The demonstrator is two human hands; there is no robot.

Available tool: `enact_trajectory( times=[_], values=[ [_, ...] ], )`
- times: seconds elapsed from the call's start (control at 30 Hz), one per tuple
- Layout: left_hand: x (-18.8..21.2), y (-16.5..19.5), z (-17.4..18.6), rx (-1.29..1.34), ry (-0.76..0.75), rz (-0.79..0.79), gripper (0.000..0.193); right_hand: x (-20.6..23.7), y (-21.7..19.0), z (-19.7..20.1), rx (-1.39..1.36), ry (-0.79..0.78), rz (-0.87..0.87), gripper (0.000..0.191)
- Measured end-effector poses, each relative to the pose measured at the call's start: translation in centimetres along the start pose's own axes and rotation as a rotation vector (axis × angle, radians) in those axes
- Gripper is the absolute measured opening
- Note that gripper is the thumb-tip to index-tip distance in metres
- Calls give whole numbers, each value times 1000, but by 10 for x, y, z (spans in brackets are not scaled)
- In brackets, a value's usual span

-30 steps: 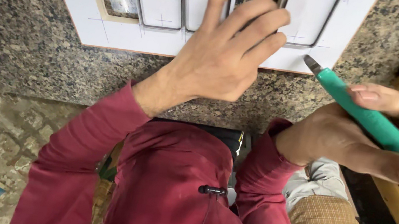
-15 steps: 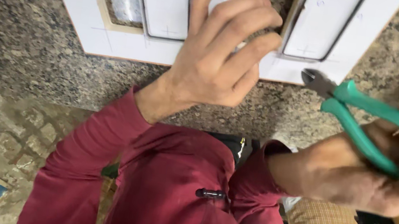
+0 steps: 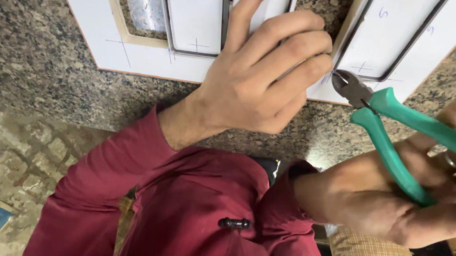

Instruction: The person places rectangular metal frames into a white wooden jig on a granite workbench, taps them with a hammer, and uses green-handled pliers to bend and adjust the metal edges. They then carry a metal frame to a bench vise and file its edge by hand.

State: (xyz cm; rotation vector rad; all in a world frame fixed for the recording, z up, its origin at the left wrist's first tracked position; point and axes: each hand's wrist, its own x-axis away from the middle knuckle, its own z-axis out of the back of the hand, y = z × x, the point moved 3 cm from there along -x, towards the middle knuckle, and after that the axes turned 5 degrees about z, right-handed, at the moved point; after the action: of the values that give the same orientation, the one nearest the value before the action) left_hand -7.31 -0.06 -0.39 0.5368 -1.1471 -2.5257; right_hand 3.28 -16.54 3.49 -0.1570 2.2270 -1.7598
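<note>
Speckled grey-brown granite [image 3: 26,54] is filling the upper left of the view, and a white board [image 3: 143,58] with pencil marks is lying flat on it, its near edge running along the stone. Dark wire loops [image 3: 191,53] are sitting on the board, each one framing a white panel; one corner of a loop is showing just left of the person's left hand [image 3: 258,79]. That hand is resting palm down on the board with its fingers [image 3: 286,42] spread over the wire and panels, pressing flat rather than clasping anything. Below it, the dark red sleeves [image 3: 112,201] and chest of the person's garment are filling the lower middle of the view.

Further right, a pair of green-handled pliers [image 3: 392,126] is pointing its grey nose at the corner of the next wire loop [image 3: 364,75], the tips lying right at the wire beside the left fingertips; whether they are biting it cannot be told. The right hand [image 3: 418,200] is holding the pliers by their handles, fingers loosely curled round the lower one, palm turned up.
</note>
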Motion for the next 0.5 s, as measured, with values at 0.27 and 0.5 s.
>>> enact_trajectory(
  times=[0.27,0.5],
  values=[
    [-1,-2,-1,0,1,-32,27,5,-1,-1,-71,116,5,38],
    [-3,0,-1,0,-4,-20,24,6,-1,0,-91,15,33,37]
  ],
)
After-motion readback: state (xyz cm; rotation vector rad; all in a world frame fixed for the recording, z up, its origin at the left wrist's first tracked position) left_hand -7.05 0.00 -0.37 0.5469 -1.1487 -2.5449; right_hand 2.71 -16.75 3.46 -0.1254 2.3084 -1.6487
